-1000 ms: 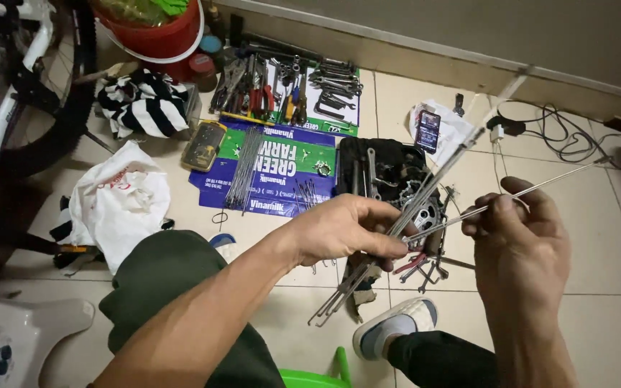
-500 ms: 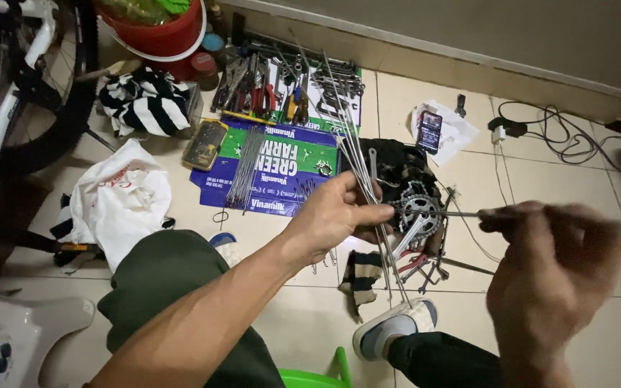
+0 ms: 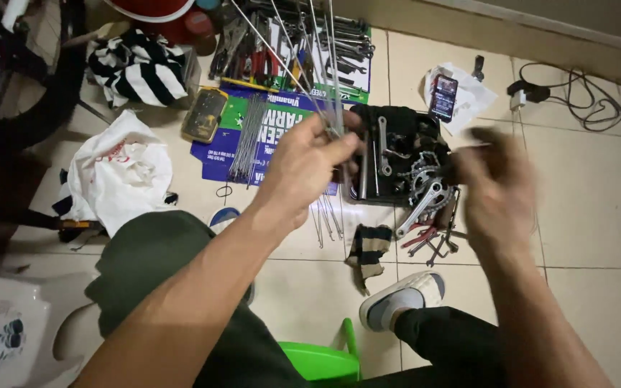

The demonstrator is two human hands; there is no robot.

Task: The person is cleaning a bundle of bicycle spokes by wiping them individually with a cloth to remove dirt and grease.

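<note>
Bundle of thin metal spokes (image 3: 309, 65) pinched in the left hand (image 3: 303, 162), centre of the frame — fanning upward toward the top edge, lower ends poking out below the fist. Fingers pressed together around the bundle, thumb across.

Right hand (image 3: 494, 183) at centre right, badly blurred; cannot tell whether closed on anything or spread.

More loose spokes (image 3: 247, 136) lying in a flat sheaf on the blue cardboard (image 3: 213, 154), left of the held bundle — not picked up. A few more on the tile just below the left hand.

Dark tray (image 3: 397, 122) between the hands, with a chainring and crank arm (image 3: 425, 190) at its lower right edge.

Judgement: sorting of spokes partly along — one handful gathered, a sizeable sheaf left on the floor.

Farther out: row of hand tools (image 3: 289, 43) at upper centre, striped cloth (image 3: 134, 68) upper left, white bag (image 3: 113, 172) at left, phone on paper (image 3: 443, 97) upper right.
</note>
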